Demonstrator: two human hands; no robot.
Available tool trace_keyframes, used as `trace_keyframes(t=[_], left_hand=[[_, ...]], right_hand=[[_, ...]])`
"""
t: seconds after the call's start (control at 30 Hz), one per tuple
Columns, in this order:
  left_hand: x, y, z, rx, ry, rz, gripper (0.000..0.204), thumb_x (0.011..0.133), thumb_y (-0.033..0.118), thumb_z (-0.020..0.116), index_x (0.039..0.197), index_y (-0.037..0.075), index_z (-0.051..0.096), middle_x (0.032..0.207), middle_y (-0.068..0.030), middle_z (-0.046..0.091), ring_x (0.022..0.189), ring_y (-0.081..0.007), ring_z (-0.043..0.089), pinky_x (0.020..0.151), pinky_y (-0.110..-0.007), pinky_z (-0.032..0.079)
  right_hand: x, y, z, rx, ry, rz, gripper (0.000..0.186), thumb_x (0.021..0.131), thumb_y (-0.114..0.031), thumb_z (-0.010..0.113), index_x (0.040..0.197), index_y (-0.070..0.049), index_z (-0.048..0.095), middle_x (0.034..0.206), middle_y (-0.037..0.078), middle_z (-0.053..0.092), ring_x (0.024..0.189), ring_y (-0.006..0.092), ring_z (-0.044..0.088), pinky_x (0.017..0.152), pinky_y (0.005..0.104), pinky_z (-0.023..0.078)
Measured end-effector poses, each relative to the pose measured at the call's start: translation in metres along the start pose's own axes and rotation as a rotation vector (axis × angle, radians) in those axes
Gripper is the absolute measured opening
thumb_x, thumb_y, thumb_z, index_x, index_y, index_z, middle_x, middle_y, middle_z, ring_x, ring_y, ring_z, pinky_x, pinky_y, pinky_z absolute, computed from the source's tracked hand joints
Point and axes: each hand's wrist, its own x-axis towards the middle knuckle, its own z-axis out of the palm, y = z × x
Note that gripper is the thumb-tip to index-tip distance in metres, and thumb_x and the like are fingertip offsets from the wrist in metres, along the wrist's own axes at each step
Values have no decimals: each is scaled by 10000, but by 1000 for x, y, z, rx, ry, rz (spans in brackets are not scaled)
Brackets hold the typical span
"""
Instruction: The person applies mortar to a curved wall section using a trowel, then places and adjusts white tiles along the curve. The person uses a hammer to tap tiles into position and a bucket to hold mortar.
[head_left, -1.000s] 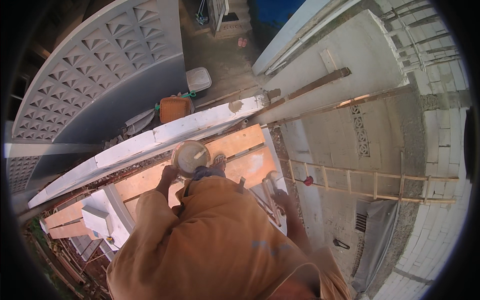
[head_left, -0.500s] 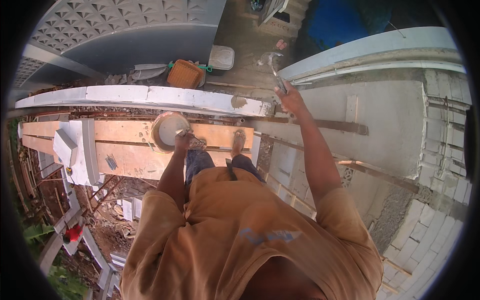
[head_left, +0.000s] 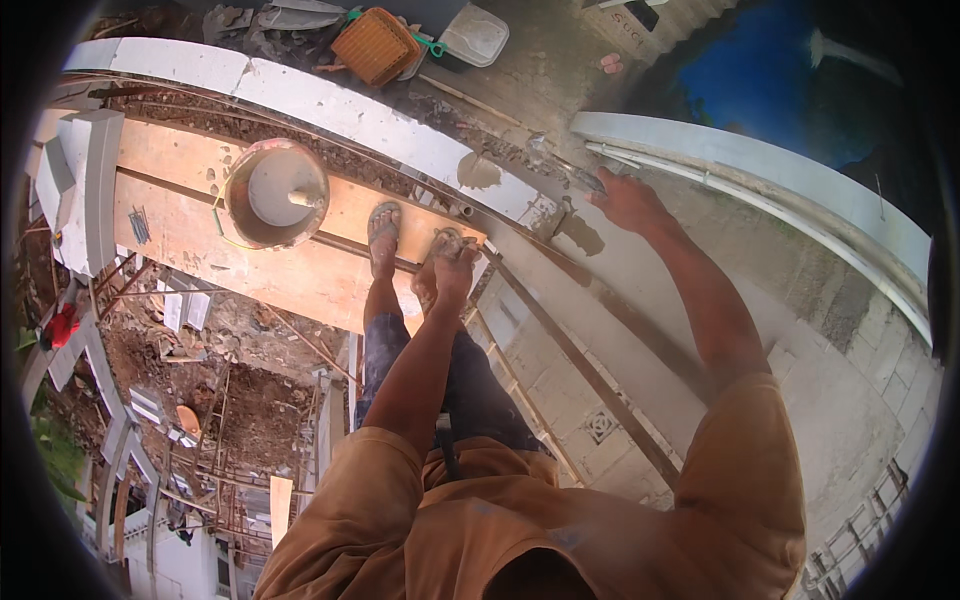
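My right hand (head_left: 625, 205) is closed round the handle of a trowel (head_left: 545, 155), held out beyond the end of a white block wall (head_left: 340, 120) that has grey mortar patches on it. My left hand (head_left: 455, 262) is closed on a small greyish thing I cannot make out, low over my sandalled right foot. A bucket (head_left: 275, 195) with pale contents and a short handle inside stands on the plywood planks (head_left: 190, 270) where my feet are, left of my hands.
White blocks (head_left: 85, 190) lie at the planks' left end. Below are rubble, scaffold poles and, at far left, a red-clad person (head_left: 62, 322). A long timber (head_left: 580, 365) runs down to the right. An orange basket (head_left: 372, 45) lies beyond the wall. A blue surface shows at top right.
The view has swung round. My right hand has gone from low by the planks out past the wall's end with the trowel. My left hand has moved rightward, away from the bucket.
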Motion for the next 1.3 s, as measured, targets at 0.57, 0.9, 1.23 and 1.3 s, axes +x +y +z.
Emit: trace_keyframes(t=[0.57, 0.9, 1.23, 1.3], left_hand=[[123, -186, 189, 144, -32, 26, 266, 933, 227, 644, 1121, 64, 738, 922, -114, 741, 863, -209, 693, 811, -320, 512], [127, -185, 200, 19, -1, 25, 262, 937, 232, 649, 1104, 51, 738, 909, -106, 737, 846, -199, 681, 806, -318, 510], [131, -178, 193, 18, -87, 38, 267, 927, 240, 648, 1041, 12, 729, 865, -204, 704, 804, -346, 675, 762, -409, 510], [130, -181, 194, -37, -68, 54, 270, 918, 254, 663, 1035, 21, 733, 848, -207, 703, 788, -358, 670, 749, -416, 508]], right_hand=[[75, 60, 96, 16, -235, 144, 417, 1001, -418, 528, 1289, -117, 511, 1091, 235, 665, 1060, 440, 623, 898, 503, 484], [81, 49, 136, 74, -177, 29, 369, 996, -364, 567, 1250, -99, 525, 957, 192, 673, 929, 415, 653, 792, 494, 506], [91, 43, 155, -251, -257, 51, 356, 972, -293, 602, 1236, -65, 533, 981, 259, 677, 952, 455, 655, 795, 507, 513], [93, 34, 150, -231, -241, 54, 372, 973, -293, 597, 1255, -64, 520, 987, 264, 680, 949, 451, 660, 802, 506, 515]])
